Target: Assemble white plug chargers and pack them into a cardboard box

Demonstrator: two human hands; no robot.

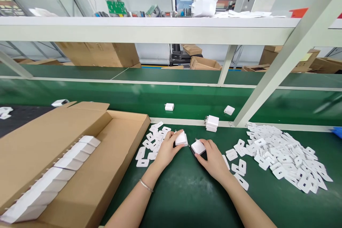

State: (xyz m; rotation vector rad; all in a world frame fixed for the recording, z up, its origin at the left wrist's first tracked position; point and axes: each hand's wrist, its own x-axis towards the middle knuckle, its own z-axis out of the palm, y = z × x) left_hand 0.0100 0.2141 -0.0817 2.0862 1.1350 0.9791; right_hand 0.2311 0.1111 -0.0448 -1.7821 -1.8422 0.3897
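Note:
My left hand (167,149) grips a small white charger (181,138) over the green mat, fingers curled round it. My right hand (212,156) holds a second white charger (198,146) just to the right, the two chargers almost touching. A small heap of flat white plastic tabs (152,140) lies under and left of my left hand. A much larger heap of the same tabs (283,156) spreads to the right of my right hand. Another white charger (212,123) with metal pins stands at the mat's far edge.
An open cardboard box (107,171) at the left holds a row of white chargers (61,171). Two loose chargers, one (169,107) and another (229,110), lie on the green conveyor beyond. A white frame post (267,82) slants up at the right. A shelf (149,28) crosses overhead.

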